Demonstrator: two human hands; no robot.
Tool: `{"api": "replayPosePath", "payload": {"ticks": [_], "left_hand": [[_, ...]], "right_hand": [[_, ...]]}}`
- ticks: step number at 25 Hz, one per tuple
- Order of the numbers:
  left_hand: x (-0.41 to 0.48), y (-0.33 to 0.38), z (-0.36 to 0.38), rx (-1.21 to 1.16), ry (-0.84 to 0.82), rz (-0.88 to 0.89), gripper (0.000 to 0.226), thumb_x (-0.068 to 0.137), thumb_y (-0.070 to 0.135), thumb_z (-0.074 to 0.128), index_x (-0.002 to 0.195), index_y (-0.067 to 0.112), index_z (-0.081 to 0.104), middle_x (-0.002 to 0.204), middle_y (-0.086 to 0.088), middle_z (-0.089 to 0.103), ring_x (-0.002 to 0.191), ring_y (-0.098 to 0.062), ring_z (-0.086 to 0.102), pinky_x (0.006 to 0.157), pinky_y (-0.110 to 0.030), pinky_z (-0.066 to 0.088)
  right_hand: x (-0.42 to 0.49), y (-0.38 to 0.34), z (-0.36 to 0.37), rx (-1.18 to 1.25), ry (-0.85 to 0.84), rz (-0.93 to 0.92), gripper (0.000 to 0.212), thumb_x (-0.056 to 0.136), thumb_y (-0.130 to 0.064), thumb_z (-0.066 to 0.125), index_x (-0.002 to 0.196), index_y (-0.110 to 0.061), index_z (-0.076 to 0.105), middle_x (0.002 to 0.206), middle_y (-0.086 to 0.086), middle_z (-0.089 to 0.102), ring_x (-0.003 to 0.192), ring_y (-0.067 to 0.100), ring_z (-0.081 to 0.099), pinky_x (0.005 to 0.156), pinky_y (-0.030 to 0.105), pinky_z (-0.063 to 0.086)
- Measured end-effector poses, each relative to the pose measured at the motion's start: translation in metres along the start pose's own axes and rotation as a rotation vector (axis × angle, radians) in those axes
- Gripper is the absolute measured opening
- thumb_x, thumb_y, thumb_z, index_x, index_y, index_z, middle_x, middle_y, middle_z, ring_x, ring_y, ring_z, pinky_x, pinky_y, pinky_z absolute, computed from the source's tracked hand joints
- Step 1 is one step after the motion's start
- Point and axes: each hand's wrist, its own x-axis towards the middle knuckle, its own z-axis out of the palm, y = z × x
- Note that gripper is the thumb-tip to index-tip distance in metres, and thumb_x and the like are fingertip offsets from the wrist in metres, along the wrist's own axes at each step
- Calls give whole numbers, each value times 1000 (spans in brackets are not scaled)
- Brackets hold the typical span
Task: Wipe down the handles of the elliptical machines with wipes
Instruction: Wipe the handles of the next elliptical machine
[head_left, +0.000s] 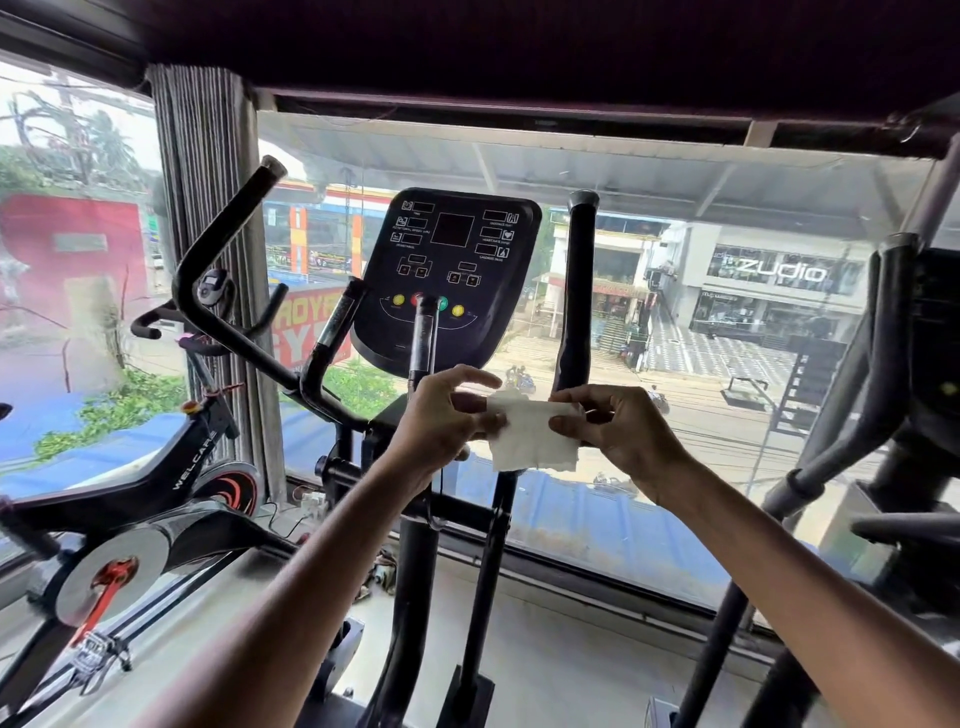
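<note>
Gym window (727, 364) bkgd, creased white wipe (535, 436), L hand (441, 421) + R hand (623, 431) pinching ends

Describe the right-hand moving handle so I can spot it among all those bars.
Find the black console with coloured buttons. Just right of it stands the handle, a thick black post with a capped top. Unlike the bent left handle, it rises straight.
</note>
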Motion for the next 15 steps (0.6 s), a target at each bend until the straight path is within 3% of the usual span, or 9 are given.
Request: {"api": "replayPosePath", "payload": {"ticks": [1,3,5,6,9,11,13,15], "left_hand": [[0,2,3,58,36,48,32,81,4,84,106,22,74,89,-5,80,87,-33,77,85,-69,56],[2,5,6,195,80,142,15,86,11,81,99,20,80,84,0,80,77,-25,75,75,-53,62],[4,9,7,321,102,164,5,91,20,78,93,24,80,92,7,78,81,-11,71,76,-37,60],[6,10,5,324,90,123,4,93,25,76,92,27,80,97,8,77,88,-11,70,80,-38,59],[9,13,2,7,-66,-67,10,93,30,76,101,25,75,104,4,78,99,-21,73,89,-45,59],[10,12,3,-140,-144,-96,23,88,18,80,109,13,72,99,-4,79,91,-21,76,81,-37,63],[10,14,5,-166,-118,-79,19,88,9,78,105,3,72,89,-9,78,77,-19,77,65,-27,62],[14,13,7,-213,-38,-83,9,92,9,74,99,3,72,86,-12,78,75,-21,77,63,-27,62]], "right_hand": [[1,1,-1,-105,32,-39,18,84,-16,86,101,-16,82,98,10,77,87,23,71,81,41,61],[3,1,-3,-247,65,-123,11,85,-30,85,94,-23,83,97,-3,74,91,18,69,83,31,58],[5,-3,-3,-279,72,-139,13,87,-31,83,93,-19,82,100,-6,73,91,11,68,85,22,52],[7,-5,-3,-228,62,-106,14,88,-30,82,93,-17,81,98,-4,76,89,11,69,84,26,52],[10,-10,-1,-22,47,-27,24,85,-33,82,93,-12,80,94,10,78,86,25,71,83,47,57],[15,-8,1,79,52,-6,42,77,-39,82,99,-4,78,100,18,77,91,34,71,85,50,58],[18,-11,6,125,72,8,42,76,-36,84,101,-2,76,99,18,76,90,29,69,80,43,57],[21,-16,9,-17,217,-9,28,80,-29,88,98,-11,75,97,3,75,82,19,66,70,29,52]]}}
